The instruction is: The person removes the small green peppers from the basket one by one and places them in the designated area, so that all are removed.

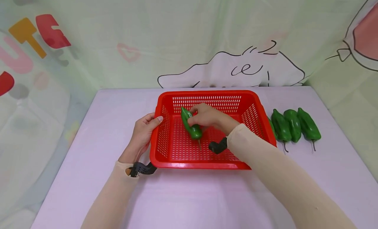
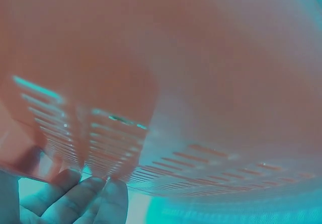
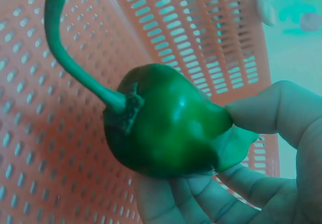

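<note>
A red plastic basket (image 1: 206,165) with slotted walls stands on the table. My left hand (image 1: 143,129) grips its left rim, thumb over the top edge; in the left wrist view the fingers (image 2: 65,196) lie against the slotted outer wall. Inside the basket, my right hand (image 1: 206,116) holds a green pepper (image 1: 195,132) between thumb and fingers, the stem pointing toward the near side. In the right wrist view the pepper (image 3: 161,128) is seen stem first, over the basket's perforated floor. Whether it touches that floor I cannot tell.
Several more green peppers (image 1: 293,125) lie in a row right of the basket, one partly hidden by its rim. The pale table (image 1: 189,199) meets a printed cloth backdrop (image 1: 177,35) at the back.
</note>
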The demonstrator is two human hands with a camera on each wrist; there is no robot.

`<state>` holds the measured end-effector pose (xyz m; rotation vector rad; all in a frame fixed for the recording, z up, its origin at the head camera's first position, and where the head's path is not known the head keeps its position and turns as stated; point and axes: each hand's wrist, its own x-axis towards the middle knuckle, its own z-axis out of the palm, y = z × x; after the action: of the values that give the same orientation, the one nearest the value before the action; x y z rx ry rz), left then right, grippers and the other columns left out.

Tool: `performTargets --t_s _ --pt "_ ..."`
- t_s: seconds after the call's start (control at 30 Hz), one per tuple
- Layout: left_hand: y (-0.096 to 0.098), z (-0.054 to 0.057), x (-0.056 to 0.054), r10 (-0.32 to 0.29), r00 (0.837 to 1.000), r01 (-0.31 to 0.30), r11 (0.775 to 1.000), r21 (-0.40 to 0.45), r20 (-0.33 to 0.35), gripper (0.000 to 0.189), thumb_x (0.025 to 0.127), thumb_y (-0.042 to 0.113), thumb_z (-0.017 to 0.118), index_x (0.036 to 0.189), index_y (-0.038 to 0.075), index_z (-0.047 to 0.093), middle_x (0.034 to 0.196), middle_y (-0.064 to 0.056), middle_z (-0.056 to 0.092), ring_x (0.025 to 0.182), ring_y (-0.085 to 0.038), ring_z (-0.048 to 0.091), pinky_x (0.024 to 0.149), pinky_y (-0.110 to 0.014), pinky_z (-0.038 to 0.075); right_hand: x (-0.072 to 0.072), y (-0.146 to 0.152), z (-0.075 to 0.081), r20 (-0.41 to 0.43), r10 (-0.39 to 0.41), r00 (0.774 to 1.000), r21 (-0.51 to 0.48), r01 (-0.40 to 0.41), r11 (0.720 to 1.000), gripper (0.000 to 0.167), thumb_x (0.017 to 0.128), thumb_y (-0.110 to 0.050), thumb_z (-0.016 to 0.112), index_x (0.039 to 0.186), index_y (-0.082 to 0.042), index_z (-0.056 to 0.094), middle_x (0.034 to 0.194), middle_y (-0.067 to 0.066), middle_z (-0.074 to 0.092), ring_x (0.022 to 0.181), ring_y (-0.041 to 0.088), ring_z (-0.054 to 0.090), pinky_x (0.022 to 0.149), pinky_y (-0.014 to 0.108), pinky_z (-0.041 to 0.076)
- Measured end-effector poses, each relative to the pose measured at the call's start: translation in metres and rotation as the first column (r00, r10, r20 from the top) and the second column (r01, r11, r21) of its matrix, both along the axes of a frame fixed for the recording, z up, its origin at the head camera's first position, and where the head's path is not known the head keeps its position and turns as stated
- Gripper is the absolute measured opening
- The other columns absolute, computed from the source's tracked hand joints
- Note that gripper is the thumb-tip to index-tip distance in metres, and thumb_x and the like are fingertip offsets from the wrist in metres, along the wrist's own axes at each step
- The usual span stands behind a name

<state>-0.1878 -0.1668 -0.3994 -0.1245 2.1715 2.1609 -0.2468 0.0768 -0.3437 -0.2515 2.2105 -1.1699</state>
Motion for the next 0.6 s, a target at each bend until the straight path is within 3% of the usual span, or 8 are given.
performTargets --t_s 0.4,0.6 --pt "0.0 0.001 0.0 -0.021 1.0 0.021 1.0 0.003 -0.002 0.047 0.104 0.028 0.065 0.145 0.006 0.057 0.132 -0.021 0.066 0.102 -0.025 0.075 0.083 -0.037 0.064 0.002 0.024 0.013 -0.022 -0.05 0.998 -0.043 0.049 0.998 0.048 0.093 -0.01 0.066 0.138 0.001 0.056 0.123 0.021 0.061 0.097 0.031 0.071 0.081 0.043 0.065" --pt "-0.001 0.001 0.0 -0.022 1.0 0.022 1.0 0.003 -0.002 0.048 0.104 0.029 0.066 0.145 0.006 0.057 0.132 -0.02 0.067 0.103 -0.027 0.075 0.083 -0.037 0.064 0.002 0.039 0.021 -0.01 -0.09 0.996 -0.055 0.09 0.994 0.057 0.094 -0.011 0.066 0.146 0.0 0.047 0.132 0.022 0.056 0.106 0.035 0.068 0.086 0.044 0.064"
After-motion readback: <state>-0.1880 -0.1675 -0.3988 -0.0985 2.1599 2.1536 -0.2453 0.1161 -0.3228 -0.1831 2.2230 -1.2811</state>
